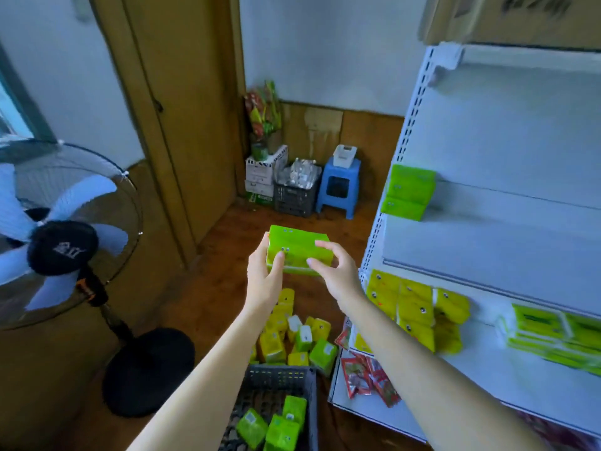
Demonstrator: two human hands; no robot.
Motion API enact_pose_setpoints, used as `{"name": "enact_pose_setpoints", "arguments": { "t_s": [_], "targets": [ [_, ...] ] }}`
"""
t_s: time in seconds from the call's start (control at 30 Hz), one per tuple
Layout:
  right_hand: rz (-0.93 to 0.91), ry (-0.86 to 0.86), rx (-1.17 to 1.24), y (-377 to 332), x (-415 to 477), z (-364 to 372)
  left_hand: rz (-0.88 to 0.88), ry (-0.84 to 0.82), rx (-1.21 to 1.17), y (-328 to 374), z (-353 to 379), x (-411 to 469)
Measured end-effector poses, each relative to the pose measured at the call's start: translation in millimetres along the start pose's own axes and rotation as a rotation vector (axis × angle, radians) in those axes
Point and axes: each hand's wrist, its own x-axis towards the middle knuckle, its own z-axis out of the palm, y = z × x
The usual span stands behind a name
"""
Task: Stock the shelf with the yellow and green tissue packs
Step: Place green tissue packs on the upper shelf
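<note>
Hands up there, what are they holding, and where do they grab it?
Both hold one green tissue pack: the left hand grips its left end, and the right hand pinches its right end with thumb and fingertips.

We find no text we can read with certainty.
- On the fan hub [61,247]: two pale characters, blurred past reading.
- On the cardboard box [520,17] atop the shelving [487,249]: dark print, smeared.
- On the stacked white cartons [263,172]: printed marks, too small.
- On the raised green tissue pack [297,247]: small dots, no legible wording.
</note>
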Motion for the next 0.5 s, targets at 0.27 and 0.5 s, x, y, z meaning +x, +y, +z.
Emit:
{"name": "enact_pose_setpoints", "arguments": {
  "t_s": [0.27, 0.5],
  "targets": [
    [0.064, 0.277, -0.032, -4, -15, -78, -0.03, -0.497, -0.079, 45, 53, 8],
    [0.174, 0.364, -0.047, 24, 3, -136, -0.113, -0.742, -0.154, 71, 107, 15]
  ]
}}
